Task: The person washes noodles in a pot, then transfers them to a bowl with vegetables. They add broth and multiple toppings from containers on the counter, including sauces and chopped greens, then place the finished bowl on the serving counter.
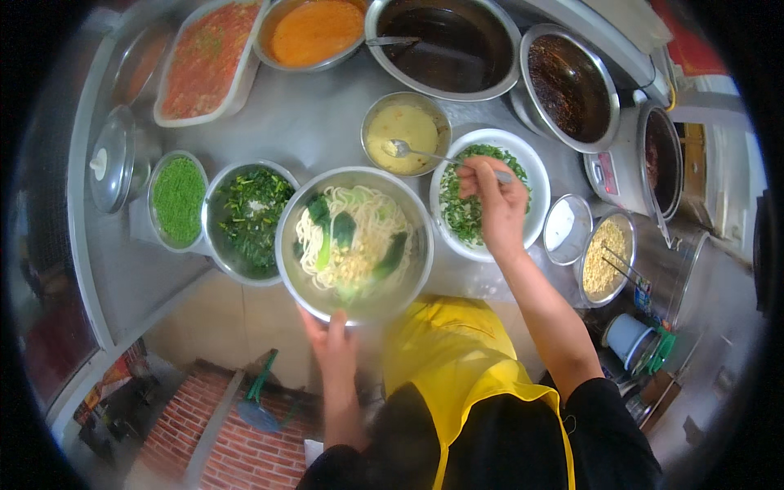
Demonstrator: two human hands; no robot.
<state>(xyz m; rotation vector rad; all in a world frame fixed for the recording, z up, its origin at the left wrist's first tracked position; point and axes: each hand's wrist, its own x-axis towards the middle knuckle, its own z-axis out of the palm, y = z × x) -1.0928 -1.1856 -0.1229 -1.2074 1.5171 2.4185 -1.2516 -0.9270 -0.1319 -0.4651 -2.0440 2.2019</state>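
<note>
My left hand (331, 339) grips the near rim of a metal bowl (412, 282), its thumb over the edge and the other fingers partly hidden beneath. Pale noodles (363, 212), green leaves and chopped yellowish bits lie in this bowl. My right hand (496, 196) is closed around the handle of a metal spoon (437, 156). The spoon's tip hangs over a small metal bowl of yellowish paste (406, 131), carrying a little pale stuff. Under my right hand stands a white bowl (535, 163) of chopped green herbs (457, 200).
Along the back stand a white tub of red sauce (208, 61), a bowl of orange sauce (318, 33), a basin of dark liquid (449, 49) and a bowl of dark chili sauce (563, 86). Chopped greens (253, 208) sit at left, chopped nuts (604, 253) at right.
</note>
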